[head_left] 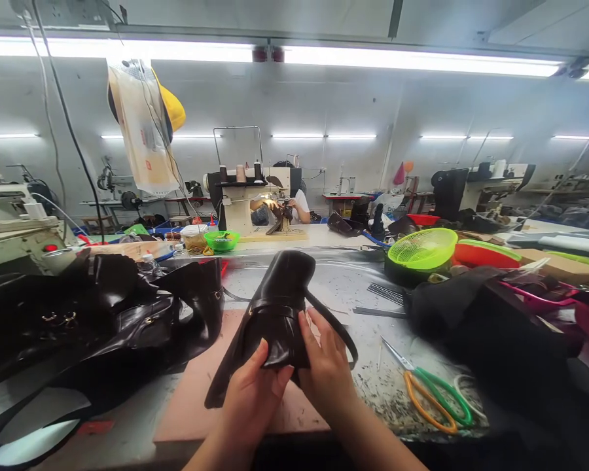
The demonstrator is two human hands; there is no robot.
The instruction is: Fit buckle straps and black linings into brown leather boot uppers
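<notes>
A glossy dark leather boot upper (275, 281) with a strap across it lies between my two hands, over a pink board (191, 399). My left hand (255, 389) grips its near edge, thumb on top and the other fingers partly hidden beneath. On the other side my right hand (326, 366) holds the leather, fingertips resting on its surface near the strap. A long loose strap (338, 324) curves out past my right hand. Scissors (429, 392) with one orange and one green handle lie on the table to the right.
Dark leather pieces (108, 314) are heaped at the left. Black fabric (491, 340) and a lime-green basket (422, 248) are at the right. A smaller green basket (222, 241) stands farther back. Beyond it, a co-worker's arm (302, 208) shows at a sewing machine (240, 203).
</notes>
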